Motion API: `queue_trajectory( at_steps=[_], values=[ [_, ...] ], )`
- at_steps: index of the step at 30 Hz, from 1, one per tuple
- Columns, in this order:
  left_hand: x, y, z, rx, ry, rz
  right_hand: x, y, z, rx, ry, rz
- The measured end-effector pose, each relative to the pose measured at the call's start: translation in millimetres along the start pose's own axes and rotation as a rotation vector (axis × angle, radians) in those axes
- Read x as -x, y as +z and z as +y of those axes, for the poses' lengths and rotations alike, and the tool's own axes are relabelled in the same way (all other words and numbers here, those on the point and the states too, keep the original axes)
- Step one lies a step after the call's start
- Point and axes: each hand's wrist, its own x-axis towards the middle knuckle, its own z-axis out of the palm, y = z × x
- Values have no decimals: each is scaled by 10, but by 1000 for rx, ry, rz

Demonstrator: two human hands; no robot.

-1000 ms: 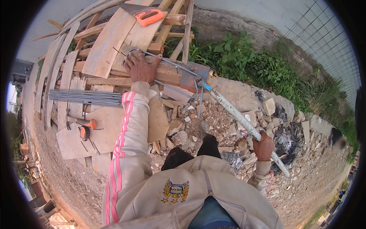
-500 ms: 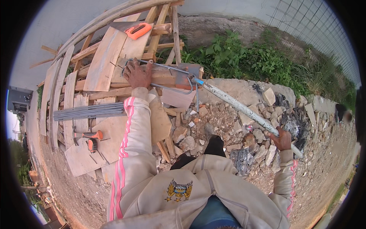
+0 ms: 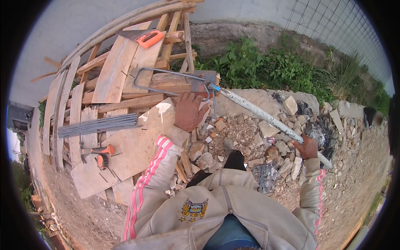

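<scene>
Outdoors, daylight. Pale wall (image 3: 241, 11): wire mesh (image 3: 354, 46) before its right stretch; rough grey band (image 3: 237, 35) along its foot; green weeds (image 3: 266, 62) close by; stony ground (image 3: 350, 179) farther out.

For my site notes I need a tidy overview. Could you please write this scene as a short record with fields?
Left hand: spread, near the bent rod; contact unclear
Right hand: closed around the pale pipe
Pipe end: blue-marked, beside the bent rod
Rod bundle: straight grey rods, left of the left hand
Tools: hammer, tape measure, orange-handled saw
Tool support: wooden boards
Ground: rubble below the pipe
Background: green plants
</scene>
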Motion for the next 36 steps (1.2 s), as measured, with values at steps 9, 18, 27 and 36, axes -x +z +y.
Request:
queue_trajectory(
  at_steps=[9,18,27,36],
  values=[
    [125,75,104,-2,84,35,111,-28,-81,6,40,16],
    [144,15,118,-29,85,28,439,-99,-445,25,102,29],
    [166,52,129,-39,1,-58,803,117,-708,-70,189,51],
    [106,-1,-19,6,75,-127,1157,40,-1405,-32,327,24]
  ],
)
